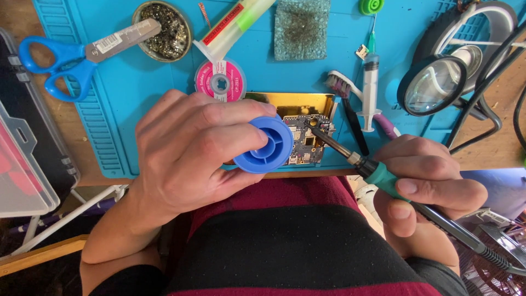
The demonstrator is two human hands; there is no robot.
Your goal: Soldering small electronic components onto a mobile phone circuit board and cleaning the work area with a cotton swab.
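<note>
Soldering iron (378, 172), teal-collared, held in the right hand (427, 183) at the near right edge of the blue mat (137, 82), fingers clamped round the grip, shaft slanting up and left so the tip rests on the circuit board (307, 140). The board lies on a gold plate (307, 104) close to the mat's near edge, with little open room between the two hands. The left hand (192, 148) arches over from the left, palm down, fingers closed on a blue spool (266, 145) whose open face turns toward the board. Just beyond lie a round pink reel (220, 81) with a white label, a toothbrush (350, 104) and a clear syringe (371, 87) standing lengthwise beside the plate. Farther off, on the worktop: blue-handled scissors (60, 60) at the left, a brass-wool tin (164, 30), a white tube (233, 24) with a red label strip, a grey-green sponge (301, 27), and a round magnifier (433, 85) at the right edge.
</note>
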